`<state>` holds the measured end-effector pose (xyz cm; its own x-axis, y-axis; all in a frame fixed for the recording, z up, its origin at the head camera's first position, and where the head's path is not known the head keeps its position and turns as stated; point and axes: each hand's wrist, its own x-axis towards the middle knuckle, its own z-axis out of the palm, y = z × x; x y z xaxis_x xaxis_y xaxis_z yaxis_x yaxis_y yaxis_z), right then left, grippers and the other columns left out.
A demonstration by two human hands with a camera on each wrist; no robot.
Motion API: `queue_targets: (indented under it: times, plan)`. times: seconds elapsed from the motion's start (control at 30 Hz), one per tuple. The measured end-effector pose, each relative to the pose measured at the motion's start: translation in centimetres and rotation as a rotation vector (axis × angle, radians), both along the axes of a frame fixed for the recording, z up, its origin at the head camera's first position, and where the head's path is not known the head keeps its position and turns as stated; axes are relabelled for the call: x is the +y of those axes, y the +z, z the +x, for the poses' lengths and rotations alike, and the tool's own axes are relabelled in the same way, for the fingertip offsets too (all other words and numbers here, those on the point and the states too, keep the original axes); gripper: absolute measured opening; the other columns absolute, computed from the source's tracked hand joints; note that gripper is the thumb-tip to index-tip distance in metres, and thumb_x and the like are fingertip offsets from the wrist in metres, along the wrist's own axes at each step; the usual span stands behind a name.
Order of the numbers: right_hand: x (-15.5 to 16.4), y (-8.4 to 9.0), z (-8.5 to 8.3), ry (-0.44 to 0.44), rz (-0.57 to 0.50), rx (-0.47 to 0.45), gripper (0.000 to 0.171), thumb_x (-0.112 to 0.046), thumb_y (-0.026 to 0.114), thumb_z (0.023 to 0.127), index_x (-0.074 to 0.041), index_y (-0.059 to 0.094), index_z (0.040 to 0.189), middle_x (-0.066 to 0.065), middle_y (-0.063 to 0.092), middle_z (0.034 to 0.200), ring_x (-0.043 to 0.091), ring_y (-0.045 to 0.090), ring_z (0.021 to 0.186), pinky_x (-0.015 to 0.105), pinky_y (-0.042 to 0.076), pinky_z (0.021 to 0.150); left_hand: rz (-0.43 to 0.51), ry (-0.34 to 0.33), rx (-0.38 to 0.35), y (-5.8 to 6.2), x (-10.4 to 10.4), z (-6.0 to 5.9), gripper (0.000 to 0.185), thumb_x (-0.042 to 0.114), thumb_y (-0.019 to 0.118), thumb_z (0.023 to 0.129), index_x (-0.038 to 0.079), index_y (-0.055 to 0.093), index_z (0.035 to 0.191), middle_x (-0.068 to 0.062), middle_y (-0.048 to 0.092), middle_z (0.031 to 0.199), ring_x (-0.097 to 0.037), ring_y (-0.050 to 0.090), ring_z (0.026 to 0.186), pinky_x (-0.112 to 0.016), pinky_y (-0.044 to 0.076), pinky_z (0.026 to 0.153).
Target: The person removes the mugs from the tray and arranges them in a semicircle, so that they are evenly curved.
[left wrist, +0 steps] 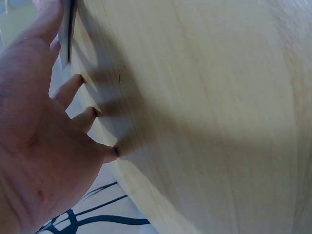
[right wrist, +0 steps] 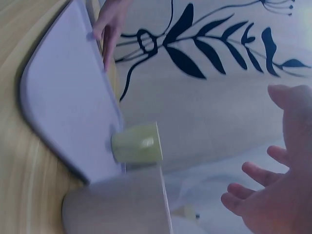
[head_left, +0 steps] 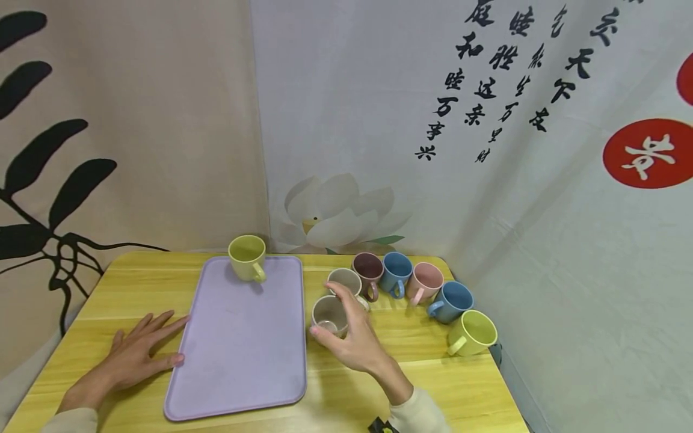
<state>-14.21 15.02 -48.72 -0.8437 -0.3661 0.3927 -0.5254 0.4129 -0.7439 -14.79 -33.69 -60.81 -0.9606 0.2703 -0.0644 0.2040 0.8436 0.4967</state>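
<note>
A lavender tray [head_left: 249,349] lies on the wooden table, with a yellow-green mug [head_left: 240,261] upright at its far end. My left hand [head_left: 135,355] is spread at the tray's left side, thumb and index fingertip at the rim; in the left wrist view its other fingertips meet the wood. To the right of the tray stands a pale beige mug [head_left: 320,325]. My right hand [head_left: 357,340] is over it with thumb and fingers wide apart. The right wrist view shows those fingers [right wrist: 263,174] apart from the mug's wall [right wrist: 117,204].
Behind the near beige mug stands another beige mug [head_left: 344,275]. Farther right, an arc of mugs runs along the table edge: maroon [head_left: 368,264], blue [head_left: 397,267], pink [head_left: 426,278], blue [head_left: 455,300] and yellow-green [head_left: 473,334]. A printed cloth backdrop [head_left: 346,120] rises behind the table.
</note>
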Motion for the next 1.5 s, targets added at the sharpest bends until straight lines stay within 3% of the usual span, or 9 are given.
queue_targets:
  times: [0.2, 0.33, 0.7, 0.87, 1.23, 1.5]
  plan:
    - [-3.6, 0.3, -0.3, 0.032, 0.017, -0.043, 0.080, -0.038, 0.081, 0.102, -0.029, 0.041, 0.171, 0.001, 0.049, 0.176, 0.029, 0.047, 0.165, 0.065, 0.042, 0.133, 0.005, -0.007, 0.007, 0.2, 0.0, 0.0, 0.089, 0.052, 0.083, 0.099, 0.026, 0.044, 0.175, -0.041, 0.035, 0.175, -0.083, 0.024, 0.153, -0.107, 0.011, 0.105]
    - [-6.0, 0.2, -0.6, 0.031, 0.033, -0.056, 0.081, -0.043, 0.080, 0.103, -0.031, 0.040, 0.171, 0.000, 0.048, 0.177, 0.025, 0.047, 0.165, 0.060, 0.043, 0.134, 0.002, -0.007, 0.005, 0.2, -0.1, 0.0, 0.089, 0.053, 0.083, 0.100, 0.025, 0.044, 0.174, -0.041, 0.035, 0.175, -0.083, 0.025, 0.152, -0.107, 0.011, 0.105]
    - [-11.5, -0.4, -1.8, 0.014, 0.037, -0.062, 0.084, -0.043, 0.080, 0.103, -0.021, 0.038, 0.172, 0.001, 0.050, 0.175, 0.017, 0.049, 0.163, 0.045, 0.044, 0.136, 0.014, -0.012, 0.012, 0.0, -0.1, 0.1, 0.088, 0.051, 0.082, 0.100, 0.025, 0.043, 0.175, -0.041, 0.035, 0.174, -0.082, 0.024, 0.153, -0.106, 0.011, 0.105]
    - [-13.5, -1.3, -3.0, -0.026, -0.002, -0.087, 0.083, -0.041, 0.080, 0.103, -0.019, 0.040, 0.172, 0.007, 0.052, 0.174, 0.020, 0.049, 0.164, 0.045, 0.043, 0.137, 0.016, -0.006, 0.005, -0.1, -0.1, 0.1, 0.089, 0.052, 0.082, 0.101, 0.025, 0.043, 0.175, -0.041, 0.034, 0.175, -0.082, 0.023, 0.154, -0.106, 0.010, 0.106]
    - [-16.9, -5.0, -6.5, -0.187, -0.060, -0.178, 0.081, -0.042, 0.079, 0.104, -0.014, 0.043, 0.170, 0.008, 0.054, 0.171, 0.023, 0.052, 0.161, 0.043, 0.044, 0.136, 0.015, -0.001, 0.005, -0.1, -0.1, 0.0, 0.088, 0.052, 0.083, 0.100, 0.024, 0.044, 0.174, -0.042, 0.034, 0.175, -0.082, 0.023, 0.154, -0.106, 0.010, 0.106]
    - [-18.4, -6.2, -8.6, -0.321, -0.115, -0.209, 0.079, -0.038, 0.083, 0.100, -0.011, 0.048, 0.166, 0.011, 0.058, 0.166, 0.026, 0.057, 0.157, 0.045, 0.047, 0.134, 0.021, -0.008, 0.013, -0.2, -0.1, 0.0, 0.088, 0.050, 0.083, 0.100, 0.025, 0.045, 0.174, -0.042, 0.035, 0.174, -0.082, 0.024, 0.153, -0.107, 0.010, 0.105]
